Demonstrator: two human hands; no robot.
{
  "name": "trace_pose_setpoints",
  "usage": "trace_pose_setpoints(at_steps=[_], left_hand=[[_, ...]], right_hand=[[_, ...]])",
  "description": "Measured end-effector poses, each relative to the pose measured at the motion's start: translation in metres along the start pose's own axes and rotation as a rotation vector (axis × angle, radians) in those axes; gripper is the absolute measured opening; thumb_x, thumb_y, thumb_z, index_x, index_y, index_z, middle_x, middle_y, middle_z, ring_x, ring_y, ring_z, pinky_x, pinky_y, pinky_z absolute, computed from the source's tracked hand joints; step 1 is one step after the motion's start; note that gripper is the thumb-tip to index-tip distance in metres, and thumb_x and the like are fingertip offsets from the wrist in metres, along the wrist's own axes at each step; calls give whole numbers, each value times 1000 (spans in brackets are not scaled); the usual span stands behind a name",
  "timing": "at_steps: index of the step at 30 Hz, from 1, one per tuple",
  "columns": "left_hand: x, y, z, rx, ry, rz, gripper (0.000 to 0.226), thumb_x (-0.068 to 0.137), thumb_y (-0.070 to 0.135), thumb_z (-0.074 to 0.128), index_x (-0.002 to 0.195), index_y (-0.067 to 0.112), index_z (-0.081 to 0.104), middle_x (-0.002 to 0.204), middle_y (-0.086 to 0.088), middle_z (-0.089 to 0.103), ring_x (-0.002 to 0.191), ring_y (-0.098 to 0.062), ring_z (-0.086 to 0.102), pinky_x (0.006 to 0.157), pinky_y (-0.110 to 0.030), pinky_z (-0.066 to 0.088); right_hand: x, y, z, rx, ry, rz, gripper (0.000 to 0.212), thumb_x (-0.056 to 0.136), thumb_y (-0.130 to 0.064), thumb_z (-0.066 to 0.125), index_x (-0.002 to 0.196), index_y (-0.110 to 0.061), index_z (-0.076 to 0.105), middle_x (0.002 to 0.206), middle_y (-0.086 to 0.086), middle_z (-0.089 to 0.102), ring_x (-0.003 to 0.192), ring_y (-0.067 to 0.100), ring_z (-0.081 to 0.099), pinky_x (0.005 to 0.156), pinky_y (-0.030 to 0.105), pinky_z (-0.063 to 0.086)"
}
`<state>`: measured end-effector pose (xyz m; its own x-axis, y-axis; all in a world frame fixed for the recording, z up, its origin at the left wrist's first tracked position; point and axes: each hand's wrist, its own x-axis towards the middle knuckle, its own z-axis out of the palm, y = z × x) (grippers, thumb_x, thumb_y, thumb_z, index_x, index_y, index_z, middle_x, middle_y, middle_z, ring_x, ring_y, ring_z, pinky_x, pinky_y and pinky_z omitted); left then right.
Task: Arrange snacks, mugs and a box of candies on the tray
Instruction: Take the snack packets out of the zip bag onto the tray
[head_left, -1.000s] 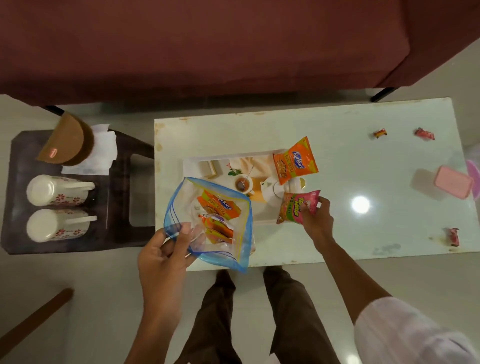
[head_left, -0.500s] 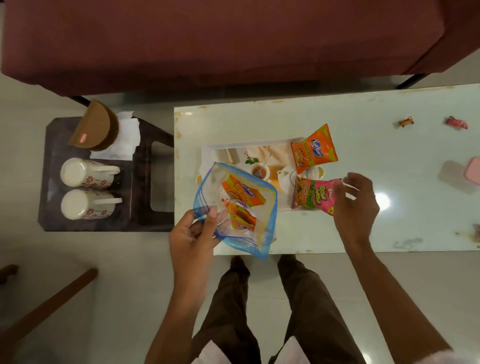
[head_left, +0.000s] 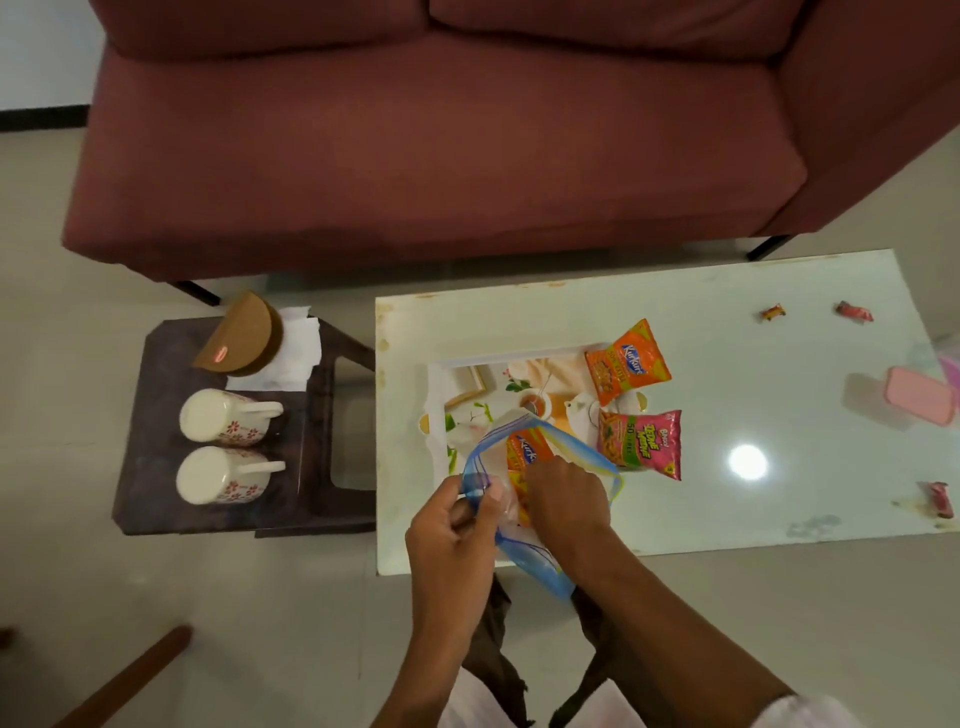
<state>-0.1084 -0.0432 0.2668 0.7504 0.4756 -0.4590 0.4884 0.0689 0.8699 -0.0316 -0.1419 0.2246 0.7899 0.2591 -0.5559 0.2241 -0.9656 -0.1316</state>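
A printed tray (head_left: 467, 376) lies on the white table. On its right end rest an orange snack packet (head_left: 626, 361) and a pink snack packet (head_left: 641, 441). My left hand (head_left: 457, 519) pinches the rim of a clear zip bag with blue edges (head_left: 540, 564), held over the tray's near side. My right hand (head_left: 566, 499) reaches into the bag's mouth, onto the orange packets (head_left: 527, 452) inside; its fingertips are hidden. Two white floral mugs (head_left: 223, 418) (head_left: 221, 475) lie on a dark side table. A pink candy box (head_left: 919, 395) sits at the table's right end.
Loose wrapped candies (head_left: 772, 312) (head_left: 853, 310) (head_left: 940, 499) lie on the right part of the white table (head_left: 727, 519). A brown holder with napkins (head_left: 241, 335) stands on the dark side table (head_left: 156, 519). A maroon sofa (head_left: 441, 156) is behind.
My right hand has let go of the pink packet, which now lies on the tray's right end, and has moved left into the bag. My left hand still holds the bag.
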Motion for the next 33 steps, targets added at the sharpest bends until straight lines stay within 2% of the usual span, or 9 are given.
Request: trace_pose_setpoints(at_steps=[4,12,14,17,19,23,26,29,33], left_hand=[[8,-7,-10,9,-20,-56,14,87,36,68,98,28,70,86,13,81,84,-12,78,65,-25,63],[25,-15,-32,-100,45,-140,7,92,32,65,89,28,71,83,21,77,89,-5,74,67,-21,61],[27,-15,-37,-164,63,-187,9,95,26,62,92,28,70,84,19,77,91,-6,75,64,-19,60],[35,-13,-43,-208,100,-245,15,97,28,60,107,25,70,91,10,79,90,-15,77,71,-27,63],[40,-12,-47,-220,121,-249,23,97,30,59,116,21,69,100,3,78,93,-20,77,78,-35,64],[47,-8,-47,-173,103,-186,14,96,32,58,105,30,69,87,14,79,87,-9,77,64,-26,63],[50,-3,-41,-207,107,-207,9,89,34,62,95,30,68,80,15,79,83,-14,78,58,-19,59],[52,1,-39,-260,131,-260,8,90,34,64,94,29,69,95,5,78,90,-18,75,59,-22,61],[51,2,-38,-338,115,-294,15,85,33,65,94,24,73,99,2,82,93,-20,79,66,-28,65]], right_hand=[[2,-8,12,69,104,-28,15,94,-23,51,95,-17,66,96,5,72,86,24,70,64,30,51],[-11,-48,22,377,314,-148,27,92,-27,61,112,-10,56,101,9,71,81,26,71,63,31,55],[-14,-51,20,442,336,-89,34,97,-39,47,120,-14,50,107,7,70,86,25,71,67,31,55],[-28,-52,9,600,412,-14,87,84,-74,0,123,-16,51,101,2,71,77,20,71,62,25,55],[-41,-46,0,699,483,-9,98,81,-79,-2,123,-13,57,100,4,72,78,19,72,64,23,56],[-63,-41,-19,721,675,-68,76,93,-66,23,112,-8,68,91,5,76,74,15,73,56,25,60],[-75,-36,-40,656,863,-156,58,97,-53,35,108,-9,71,84,-2,76,70,1,70,54,13,56],[-78,-12,-63,872,955,-59,40,95,-55,43,115,-27,63,82,-32,67,78,-20,63,56,-2,45],[-43,54,-79,980,1013,123,23,96,-49,49,111,-36,60,85,-33,67,80,-15,64,57,-2,44]])
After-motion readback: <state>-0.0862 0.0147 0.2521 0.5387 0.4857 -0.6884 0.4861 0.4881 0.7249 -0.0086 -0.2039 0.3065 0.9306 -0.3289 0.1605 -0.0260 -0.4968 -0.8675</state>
